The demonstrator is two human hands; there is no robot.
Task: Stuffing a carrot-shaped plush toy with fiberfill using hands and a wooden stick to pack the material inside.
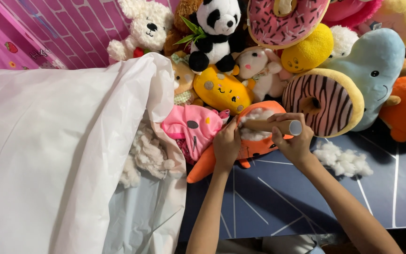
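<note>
left hand (226,143) pinching orange plush toy (254,146), right hand (293,141) gripping wooden stick (274,126)

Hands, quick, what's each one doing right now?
Left hand: closed, pinching the orange plush toy at its opening.
Right hand: closed around a wooden stick pushed into the stuffing.

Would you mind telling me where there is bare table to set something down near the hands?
The dark blue table is bare between the forearms and beyond the loose stuffing clump, towards the right edge. It is crowded behind: the plush pile fills the back. The white bag covers the left.
</note>
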